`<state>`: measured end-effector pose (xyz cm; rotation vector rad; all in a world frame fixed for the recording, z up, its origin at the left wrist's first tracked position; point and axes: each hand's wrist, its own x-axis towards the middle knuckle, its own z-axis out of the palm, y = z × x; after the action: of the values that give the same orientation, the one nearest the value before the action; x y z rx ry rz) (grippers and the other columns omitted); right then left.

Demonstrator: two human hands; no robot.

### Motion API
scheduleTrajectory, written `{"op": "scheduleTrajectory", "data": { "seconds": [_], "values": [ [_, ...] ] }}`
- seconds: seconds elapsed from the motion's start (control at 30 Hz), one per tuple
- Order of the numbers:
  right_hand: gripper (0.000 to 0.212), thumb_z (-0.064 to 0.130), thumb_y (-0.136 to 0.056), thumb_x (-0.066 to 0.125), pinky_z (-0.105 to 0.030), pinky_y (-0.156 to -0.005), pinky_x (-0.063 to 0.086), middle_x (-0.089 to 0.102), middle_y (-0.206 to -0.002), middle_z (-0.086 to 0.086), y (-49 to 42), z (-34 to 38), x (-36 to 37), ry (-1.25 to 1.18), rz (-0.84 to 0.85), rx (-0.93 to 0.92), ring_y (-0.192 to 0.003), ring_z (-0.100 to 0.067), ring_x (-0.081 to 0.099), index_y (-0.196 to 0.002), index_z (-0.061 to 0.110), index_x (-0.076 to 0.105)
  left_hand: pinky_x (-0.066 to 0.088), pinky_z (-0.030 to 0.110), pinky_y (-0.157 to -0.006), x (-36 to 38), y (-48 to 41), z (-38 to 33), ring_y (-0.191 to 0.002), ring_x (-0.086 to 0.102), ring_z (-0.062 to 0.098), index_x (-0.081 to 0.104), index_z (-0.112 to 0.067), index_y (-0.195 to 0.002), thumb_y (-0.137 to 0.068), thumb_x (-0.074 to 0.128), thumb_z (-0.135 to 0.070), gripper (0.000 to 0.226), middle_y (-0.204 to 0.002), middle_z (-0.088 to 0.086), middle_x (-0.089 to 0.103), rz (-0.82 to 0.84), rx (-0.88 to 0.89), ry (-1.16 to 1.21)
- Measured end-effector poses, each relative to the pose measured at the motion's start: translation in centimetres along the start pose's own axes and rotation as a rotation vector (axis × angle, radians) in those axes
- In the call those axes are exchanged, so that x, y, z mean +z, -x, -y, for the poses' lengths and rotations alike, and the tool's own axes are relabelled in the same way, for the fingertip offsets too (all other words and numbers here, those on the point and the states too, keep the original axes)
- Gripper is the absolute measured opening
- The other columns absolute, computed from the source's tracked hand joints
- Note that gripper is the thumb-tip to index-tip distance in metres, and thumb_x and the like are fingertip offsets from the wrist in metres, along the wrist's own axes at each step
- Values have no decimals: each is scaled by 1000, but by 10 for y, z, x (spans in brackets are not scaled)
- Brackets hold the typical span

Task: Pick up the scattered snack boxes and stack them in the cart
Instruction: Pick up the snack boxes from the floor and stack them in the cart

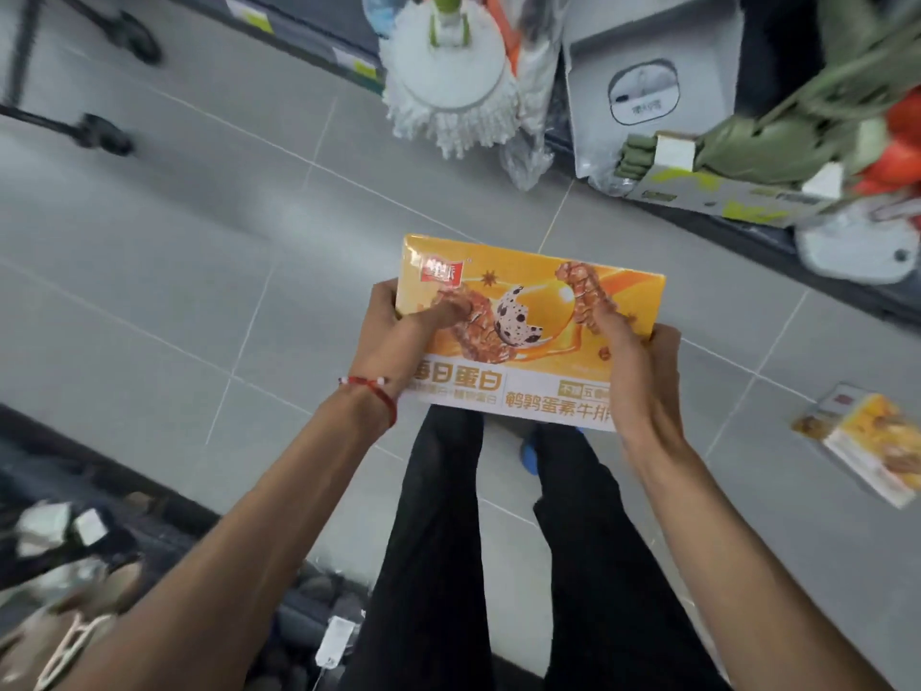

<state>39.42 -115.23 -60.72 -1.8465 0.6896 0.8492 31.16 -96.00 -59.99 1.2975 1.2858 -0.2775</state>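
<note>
An orange and white snack box [528, 311] is held flat in the air above the grey tiled floor, in the middle of the view. My left hand [398, 336] grips its left edge, thumb on the printed top. My right hand [638, 361] grips its right edge, thumb also on top. A second snack box [867, 441] of the same kind lies on the floor at the right, blurred. No cart shows clearly in this view.
White mop heads [448, 87] and a grey box [648, 87] stand along the far shelf base. A green and white package [722, 192] juts out at upper right. Black metal legs [104, 137] stand at upper left. Shelf goods [60, 566] fill the lower left.
</note>
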Motion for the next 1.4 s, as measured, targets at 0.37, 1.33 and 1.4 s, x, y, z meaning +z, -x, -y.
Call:
{"op": "scheduleTrajectory", "data": {
  "seconds": [0.37, 1.33, 1.4],
  "values": [
    [61, 73, -91, 58, -40, -86, 58, 71, -95, 10, 131, 79, -10, 372, 147, -370, -89, -15, 71, -131, 30, 42, 53, 14, -66, -55, 151, -28, -81, 72, 0, 47, -20, -129, -86, 73, -46, 56, -96, -8, 73, -350, 215, 220],
    [63, 20, -92, 78, -9, -64, 53, 65, -100, 31, 294, 250, 353, 342, 674, -699, -87, 20, 64, -140, 28, 39, 55, 16, -63, -424, 119, -117, -87, 72, 13, 42, -34, -136, -92, 68, -23, 52, -109, -4, 71, -824, 342, 505],
    [64, 16, -92, 78, -9, -64, 52, 61, -109, 25, 297, 268, 386, 352, 723, -703, -86, 20, 63, -142, 24, 39, 56, 17, -64, -447, 109, -128, -90, 72, 16, 42, -34, -137, -92, 68, -22, 53, -112, -3, 69, -864, 338, 530]
  ]
}}
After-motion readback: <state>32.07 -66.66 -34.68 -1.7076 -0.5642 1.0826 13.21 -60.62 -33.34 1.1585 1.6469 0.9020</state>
